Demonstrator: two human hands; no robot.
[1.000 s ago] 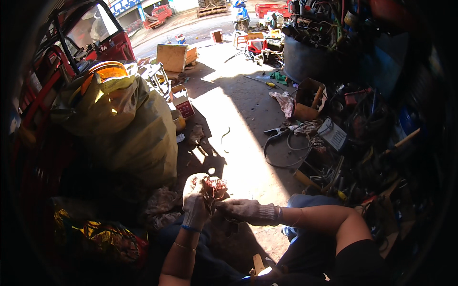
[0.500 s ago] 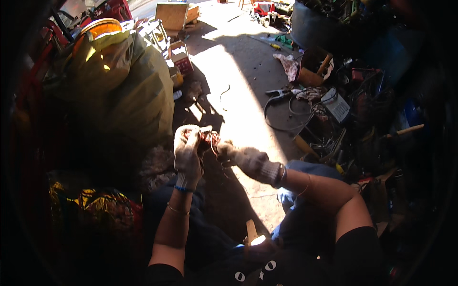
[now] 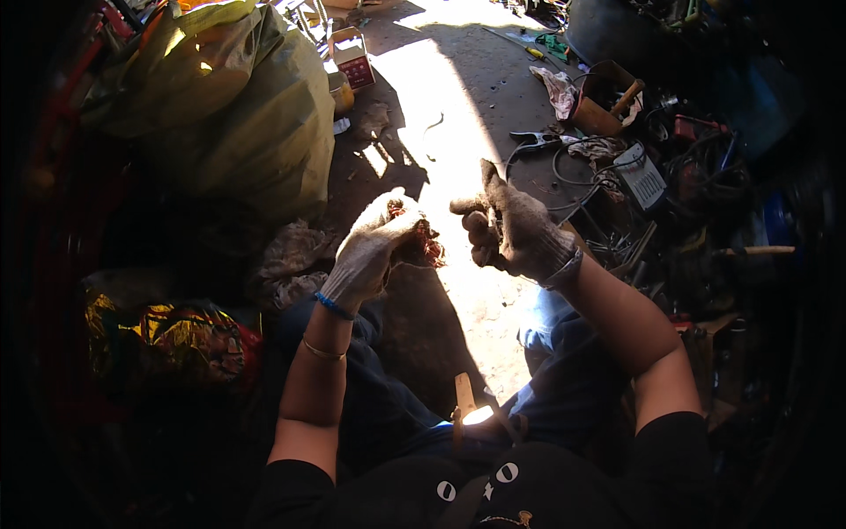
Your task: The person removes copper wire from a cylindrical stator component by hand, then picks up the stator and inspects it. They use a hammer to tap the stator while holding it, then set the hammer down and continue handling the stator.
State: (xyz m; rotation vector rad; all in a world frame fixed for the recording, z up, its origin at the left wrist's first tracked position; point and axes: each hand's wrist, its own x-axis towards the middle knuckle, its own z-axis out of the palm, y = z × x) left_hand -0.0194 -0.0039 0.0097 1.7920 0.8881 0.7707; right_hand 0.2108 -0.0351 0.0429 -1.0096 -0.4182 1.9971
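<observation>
Left hand (image 3: 372, 242) grips reddish tangle (image 3: 432, 245); right hand (image 3: 522, 227) apart

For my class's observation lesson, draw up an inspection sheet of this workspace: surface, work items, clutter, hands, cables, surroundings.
Surface: floor, with a bright sunlit strip between shaded areas.
Work items: reddish tangled bundle, held above the floor.
Clutter: brown container, pale crumpled rag and pale slotted box on the right; red-and-white box farther off.
Hands: left hand, gloved, grips the bundle; right hand, gloved, apart from it; whether it holds anything is unclear.
Cables: dark cable, looped on the right.
Surroundings: large olive sack on the left.
</observation>
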